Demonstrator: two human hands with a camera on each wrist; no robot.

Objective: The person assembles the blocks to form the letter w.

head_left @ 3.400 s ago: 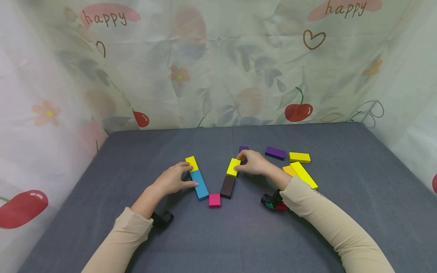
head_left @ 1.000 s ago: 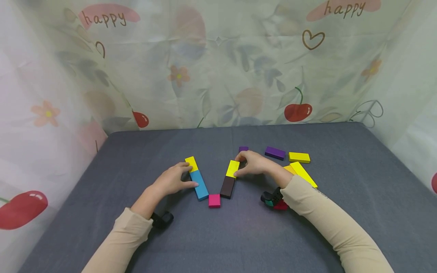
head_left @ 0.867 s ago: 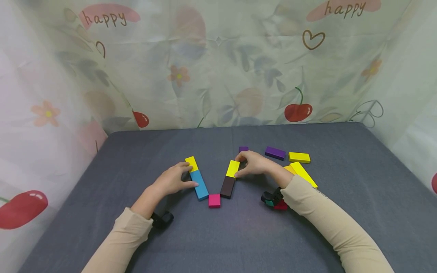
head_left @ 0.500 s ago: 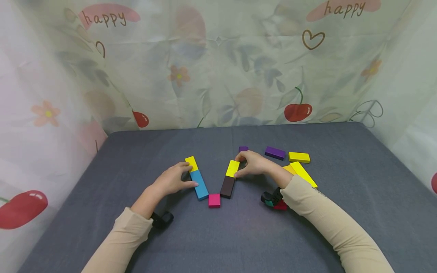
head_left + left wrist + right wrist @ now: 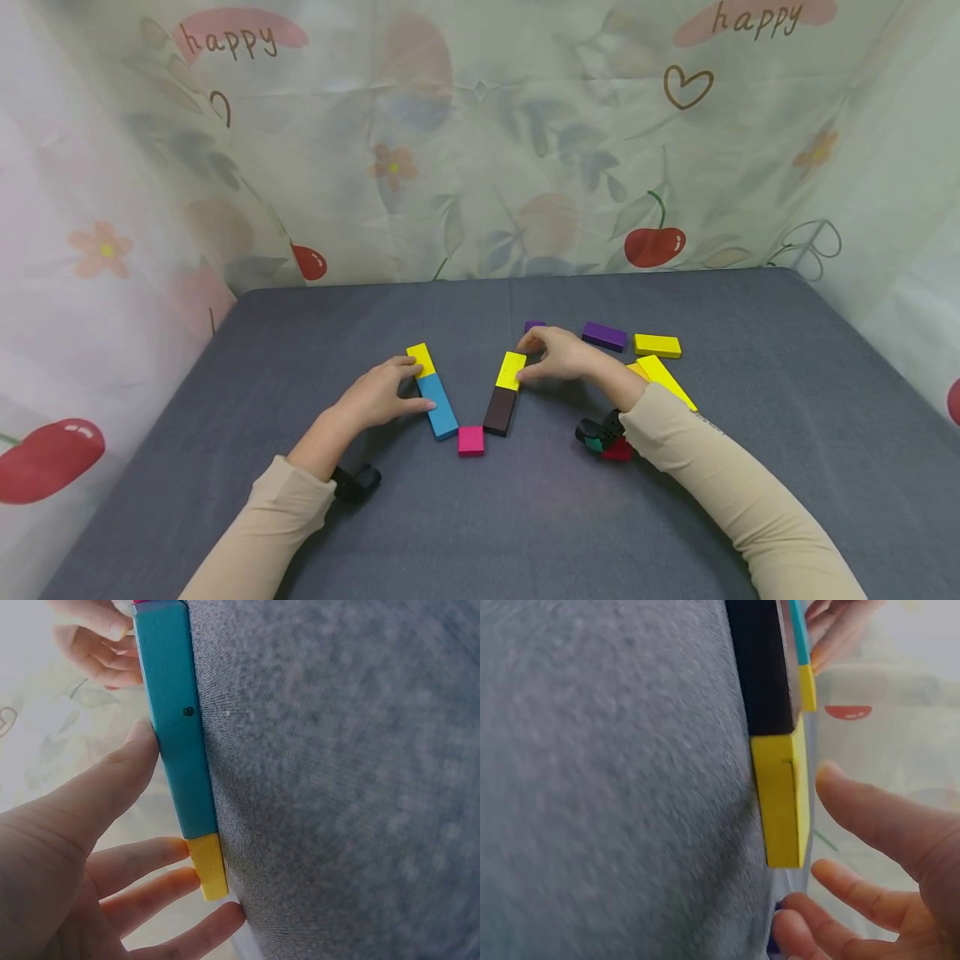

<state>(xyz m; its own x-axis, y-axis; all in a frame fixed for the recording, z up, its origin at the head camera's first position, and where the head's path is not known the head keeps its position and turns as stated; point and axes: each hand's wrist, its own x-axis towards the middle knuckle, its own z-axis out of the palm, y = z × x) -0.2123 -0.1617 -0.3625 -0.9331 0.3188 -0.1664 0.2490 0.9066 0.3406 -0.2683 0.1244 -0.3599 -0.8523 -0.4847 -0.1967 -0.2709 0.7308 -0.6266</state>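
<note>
Head view: a person's left hand (image 5: 380, 392) rests at the left of a V of flat-lying blocks on a gray cloth-covered table (image 5: 375, 533), fingers and thumb spread and pinching nothing, the fingertips against the left yellow block (image 5: 425, 357) and the thumb against the blue block (image 5: 441, 412). Those two lie end to end on one line, the short yellow piece at the far end, their shared long axis slanting from far left to near right. At the V's near point sits a square-topped pink block (image 5: 471, 442), meeting the blue block's near end. Rising from its right side, the dark brown block (image 5: 500, 411) slants the opposite way, near left to far right, and the right yellow block (image 5: 512, 367) continues that line from its far end. Beside it, the right hand (image 5: 558, 357) holds its thumb and fingers apart, gripping nothing; whether the thumb touches the yellow side cannot be told. Just beyond that hand lies a partly hidden small purple block (image 5: 535, 324). Farther right, a long purple block (image 5: 604, 336) and a yellow bar (image 5: 657, 346) stretch roughly left to right, while a long yellow block (image 5: 667, 383) points from far left to near right, alongside a mostly covered orange block (image 5: 637, 370).
</note>
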